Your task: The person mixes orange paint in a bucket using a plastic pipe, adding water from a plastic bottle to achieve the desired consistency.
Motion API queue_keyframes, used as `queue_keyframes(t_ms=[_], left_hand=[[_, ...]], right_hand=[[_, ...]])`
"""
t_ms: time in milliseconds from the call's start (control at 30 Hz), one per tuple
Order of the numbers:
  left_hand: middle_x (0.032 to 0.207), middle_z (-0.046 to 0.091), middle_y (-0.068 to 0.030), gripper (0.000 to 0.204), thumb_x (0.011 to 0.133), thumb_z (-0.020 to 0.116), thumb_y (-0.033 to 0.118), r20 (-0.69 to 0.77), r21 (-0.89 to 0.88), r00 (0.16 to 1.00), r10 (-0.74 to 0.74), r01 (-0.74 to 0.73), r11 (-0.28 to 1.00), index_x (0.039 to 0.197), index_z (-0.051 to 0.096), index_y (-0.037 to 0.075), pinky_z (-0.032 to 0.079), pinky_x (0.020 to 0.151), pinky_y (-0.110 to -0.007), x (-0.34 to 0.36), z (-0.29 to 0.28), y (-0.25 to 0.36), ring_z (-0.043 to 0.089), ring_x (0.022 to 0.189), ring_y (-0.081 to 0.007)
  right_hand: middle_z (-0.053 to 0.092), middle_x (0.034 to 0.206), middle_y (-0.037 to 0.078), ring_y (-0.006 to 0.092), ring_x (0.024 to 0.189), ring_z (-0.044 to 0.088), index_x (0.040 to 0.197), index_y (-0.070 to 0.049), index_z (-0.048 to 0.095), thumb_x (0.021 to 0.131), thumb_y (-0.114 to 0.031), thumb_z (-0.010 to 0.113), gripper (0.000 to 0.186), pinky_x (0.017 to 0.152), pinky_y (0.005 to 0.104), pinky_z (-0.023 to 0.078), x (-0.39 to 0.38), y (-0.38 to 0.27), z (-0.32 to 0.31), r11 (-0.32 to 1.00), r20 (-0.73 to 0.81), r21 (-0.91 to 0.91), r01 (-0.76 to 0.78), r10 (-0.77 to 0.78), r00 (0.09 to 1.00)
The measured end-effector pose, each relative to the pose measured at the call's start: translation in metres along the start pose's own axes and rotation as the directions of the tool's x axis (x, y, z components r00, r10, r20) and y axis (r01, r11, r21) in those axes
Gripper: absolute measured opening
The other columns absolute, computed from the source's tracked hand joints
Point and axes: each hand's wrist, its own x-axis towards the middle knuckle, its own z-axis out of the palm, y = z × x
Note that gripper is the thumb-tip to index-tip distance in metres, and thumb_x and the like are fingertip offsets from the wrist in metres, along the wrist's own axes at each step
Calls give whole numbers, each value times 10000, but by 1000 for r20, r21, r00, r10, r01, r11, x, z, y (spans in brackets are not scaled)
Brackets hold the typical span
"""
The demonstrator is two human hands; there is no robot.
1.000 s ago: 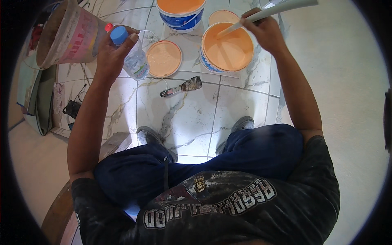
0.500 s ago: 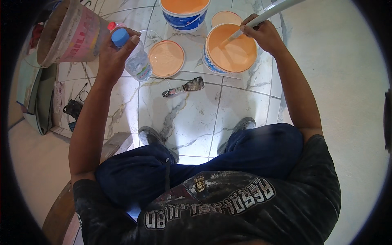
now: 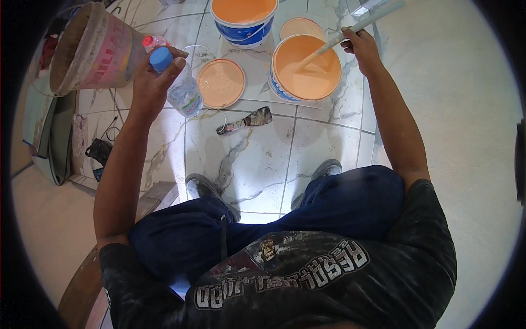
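My left hand (image 3: 156, 77) is closed round a clear plastic bottle (image 3: 186, 96) with a blue cap (image 3: 161, 58), near its top. In my right hand (image 3: 361, 49) is a long pale pole (image 3: 364, 23), gripped between thumb and fingers. Its lower end dips into the orange paint (image 3: 312, 79) of a white bucket (image 3: 281, 92); what sits on the end under the paint is hidden. Beside this bucket, a round lid (image 3: 221, 83) smeared with orange lies on the tiles. Between my feet and the bucket lies a paint-stained scraper (image 3: 246, 120).
Behind stands a blue-and-white bucket (image 3: 245, 33) of orange paint, with another lid (image 3: 302, 27) next to it. A large dirty bucket (image 3: 93, 49) tilts at the left. A red-capped bottle (image 3: 155, 42) is behind my left hand. A black pouch-like item (image 3: 98, 151) lies by a cable.
My right hand has shifted slightly right and down, its fingers looser on the pole. The view has moved a little; my left hand still holds the bottle.
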Motion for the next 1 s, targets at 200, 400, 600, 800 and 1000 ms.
queue_keyframes(t_ms=[200,400,600,800,1000], left_hand=[[1017,659,-56,289,878,727,299,15,-13,1000,-17,17,1000,991,633,51,456,891,-325,0,5,3,587,978,-154],[1027,660,-71,275,882,722,281,38,-50,999,24,-22,999,993,628,48,451,899,-331,2,10,3,595,986,-167],[1041,662,-80,266,881,723,258,35,-59,999,6,-4,998,994,628,36,452,910,-335,2,14,4,599,1011,-171],[1014,667,-76,264,876,731,258,67,-73,997,28,-24,997,980,632,36,453,908,-331,2,21,5,603,993,-167],[1000,667,-71,280,864,742,265,55,-93,998,35,-30,995,979,630,36,463,887,-326,3,25,5,607,966,-162]], right_hand=[[635,912,50,132,792,594,1067,0,626,888,-326,657,373,709,274,483,-2,7,7,995,38,76,-65,63,997],[632,950,49,138,805,593,1076,-12,607,865,-353,680,408,731,282,474,1,14,8,984,36,126,-128,124,992],[626,984,67,156,840,592,1119,-8,590,835,-413,703,507,752,312,468,2,16,10,991,57,77,-108,104,993],[614,1076,111,194,930,563,1204,-13,550,939,-532,519,583,848,346,440,-3,17,-9,979,-185,199,-36,74,980],[633,1053,93,178,908,565,1132,-17,567,1010,-401,430,425,813,332,446,-7,16,-15,986,-507,71,152,-95,857]])
